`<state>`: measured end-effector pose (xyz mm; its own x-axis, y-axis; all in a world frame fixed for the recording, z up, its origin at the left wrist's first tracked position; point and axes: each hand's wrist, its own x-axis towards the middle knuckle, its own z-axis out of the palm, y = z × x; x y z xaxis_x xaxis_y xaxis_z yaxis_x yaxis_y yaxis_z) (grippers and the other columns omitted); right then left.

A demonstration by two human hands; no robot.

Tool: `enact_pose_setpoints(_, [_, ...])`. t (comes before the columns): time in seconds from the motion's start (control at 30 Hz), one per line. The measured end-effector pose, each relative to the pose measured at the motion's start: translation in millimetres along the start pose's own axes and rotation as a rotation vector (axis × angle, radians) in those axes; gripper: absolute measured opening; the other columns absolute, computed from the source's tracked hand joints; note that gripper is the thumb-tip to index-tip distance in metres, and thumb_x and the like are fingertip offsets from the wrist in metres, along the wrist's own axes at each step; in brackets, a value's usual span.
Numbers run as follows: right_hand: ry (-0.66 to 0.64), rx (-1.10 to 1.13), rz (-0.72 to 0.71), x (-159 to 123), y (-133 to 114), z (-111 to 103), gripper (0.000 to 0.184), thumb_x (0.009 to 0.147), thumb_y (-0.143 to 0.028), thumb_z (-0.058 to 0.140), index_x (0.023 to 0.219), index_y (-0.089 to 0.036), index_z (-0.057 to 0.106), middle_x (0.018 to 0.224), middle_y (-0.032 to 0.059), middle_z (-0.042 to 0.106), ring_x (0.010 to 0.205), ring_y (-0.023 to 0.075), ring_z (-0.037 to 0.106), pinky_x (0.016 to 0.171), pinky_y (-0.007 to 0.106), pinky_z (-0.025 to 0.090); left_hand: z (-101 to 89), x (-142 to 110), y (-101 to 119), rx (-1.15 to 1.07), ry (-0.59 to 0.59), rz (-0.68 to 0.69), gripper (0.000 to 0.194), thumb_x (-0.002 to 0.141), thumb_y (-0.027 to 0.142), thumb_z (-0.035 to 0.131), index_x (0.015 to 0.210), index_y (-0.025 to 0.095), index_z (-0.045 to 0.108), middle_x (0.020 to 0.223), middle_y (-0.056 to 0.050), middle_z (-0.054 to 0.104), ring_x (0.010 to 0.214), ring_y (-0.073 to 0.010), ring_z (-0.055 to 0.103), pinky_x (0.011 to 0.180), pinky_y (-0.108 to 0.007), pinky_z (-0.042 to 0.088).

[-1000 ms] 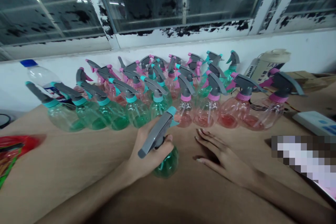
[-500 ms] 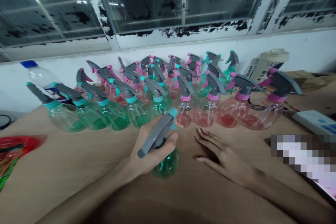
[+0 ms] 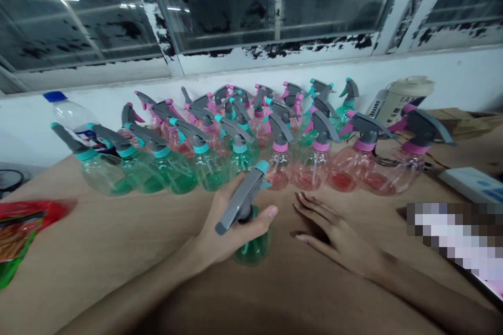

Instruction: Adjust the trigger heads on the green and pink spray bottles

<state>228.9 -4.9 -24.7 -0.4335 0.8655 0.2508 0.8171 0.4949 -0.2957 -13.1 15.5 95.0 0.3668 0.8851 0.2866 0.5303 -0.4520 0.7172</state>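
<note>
My left hand (image 3: 223, 238) is around the neck of a green spray bottle (image 3: 254, 250), which has a grey and teal spray head. The thumb reaches across the front, while the other fingers are mostly hidden behind the bottle. This bottle stands on the table nearest to me, its nozzle pointing away and to the right. To its right, my right hand (image 3: 334, 227) lies flat with fingers spread, holding nothing. Just beyond both hands runs a front row of green spray bottles (image 3: 212, 170) on the left and pink spray bottles (image 3: 312, 170) on the right.
More spray bottles crowd behind the front row, up to the white wall. A blue-capped plastic bottle (image 3: 73, 115) stands back left, above a red packet (image 3: 27, 225). On the right are a beige cup (image 3: 404, 97), a white device (image 3: 471, 183) and a blurred-out object (image 3: 456, 241).
My left thumb has straightened and stretched further right across the spray bottle. The bottle's spray head sits slightly further right in view. My right hand has stayed in place.
</note>
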Motion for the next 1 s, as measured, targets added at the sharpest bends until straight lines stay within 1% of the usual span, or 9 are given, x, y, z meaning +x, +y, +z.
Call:
enact_pose_setpoints(0.13, [-0.014,-0.001,0.003,0.1,-0.5,-0.2,0.061,0.091,-0.054,0.042,0.138,-0.015,0.042,0.148,0.0094,0.036,0.137,0.0244,0.030,0.110,0.045,0.031,-0.6,0.1,2.3,-0.110,0.007,0.023,0.054,0.071,0.041,0.062,0.120,0.024,0.047,0.092,-0.004,0.065,0.083,-0.0236,0.064,0.079,-0.040,0.053])
enact_pose_setpoints(0.23, [-0.017,0.001,0.008,0.4,-1.3,-0.2,0.062,0.090,-0.055,0.042,0.138,-0.014,0.042,0.148,0.0099,0.035,0.137,0.0243,0.030,0.110,0.045,0.031,-3.1,-1.3,-0.3,-0.163,-0.007,0.052,0.065,0.070,0.037,0.065,0.128,0.027,0.037,0.123,-0.007,0.055,0.114,-0.0267,0.053,0.100,-0.044,0.040])
enact_pose_setpoints(0.33, [0.001,0.023,0.016,1.0,-2.3,-1.0,0.061,0.090,-0.055,0.043,0.137,-0.016,0.043,0.147,0.0098,0.037,0.136,0.0244,0.032,0.110,0.046,0.032,-6.8,-7.5,-8.9,-0.169,-0.046,0.065,0.076,0.070,0.037,0.066,0.134,0.030,0.028,0.136,-0.008,0.046,0.126,-0.0291,0.042,0.105,-0.047,0.034])
enact_pose_setpoints(0.43, [0.012,0.051,0.005,1.3,-2.1,-1.6,0.060,0.090,-0.053,0.045,0.137,-0.017,0.044,0.146,0.0095,0.039,0.135,0.0244,0.033,0.109,0.046,0.033,-11.0,-17.8,-18.6,-0.105,-0.082,0.052,0.078,0.070,0.036,0.068,0.136,0.029,0.027,0.136,-0.010,0.046,0.124,-0.0306,0.045,0.102,-0.049,0.038])
enact_pose_setpoints(0.63, [0.058,0.072,-0.006,-0.3,1.3,2.7,0.057,0.089,-0.051,0.047,0.137,-0.021,0.043,0.145,0.0073,0.041,0.135,0.0253,0.034,0.109,0.049,0.033,-20.3,-35.8,-13.9,-0.008,-0.158,0.023,0.034,0.083,0.031,0.058,0.116,0.023,0.055,0.114,-0.007,0.063,0.113,-0.0258,0.055,0.098,-0.045,0.042])
enact_pose_setpoints(0.73, [0.064,0.068,-0.002,-2.1,3.4,6.5,0.056,0.089,-0.051,0.048,0.136,-0.022,0.045,0.145,0.0067,0.042,0.134,0.0259,0.036,0.108,0.049,0.034,-33.1,-45.6,-5.9,-0.005,-0.151,-0.033,0.027,0.084,0.035,0.058,0.108,0.023,0.060,0.108,-0.005,0.066,0.110,-0.0249,0.057,0.096,-0.041,0.044])
enact_pose_setpoints(0.8, [0.064,0.065,0.006,-3.5,5.0,9.1,0.057,0.088,-0.051,0.048,0.137,-0.022,0.044,0.145,0.0061,0.041,0.133,0.0261,0.036,0.108,0.049,0.034,-47.2,-56.8,-5.5,0.014,-0.103,-0.092,0.028,0.083,0.039,0.059,0.107,0.025,0.061,0.109,-0.004,0.067,0.109,-0.0259,0.058,0.094,-0.039,0.045])
enact_pose_setpoints(0.87, [0.073,0.067,0.006,-4.7,6.7,11.6,0.058,0.088,-0.051,0.049,0.138,-0.023,0.041,0.145,0.0054,0.042,0.133,0.0265,0.037,0.108,0.049,0.034,-65.2,-72.2,-11.1,0.042,0.014,-0.185,0.031,0.082,0.043,0.059,0.108,0.027,0.062,0.114,-0.002,0.066,0.109,-0.0285,0.058,0.093,-0.041,0.046])
enact_pose_setpoints(1.0, [0.082,0.081,0.007,-6.4,9.9,15.6,0.059,0.087,-0.052,0.049,0.138,-0.023,0.042,0.143,0.0055,0.044,0.133,0.0279,0.037,0.109,0.051,0.032,-111.0,-106.4,-37.0,-0.040,0.441,-0.371,0.038,0.078,0.046,0.059,0.111,0.028,0.059,0.117,-0.001,0.066,0.117,-0.0309,0.053,0.103,-0.044,0.037])
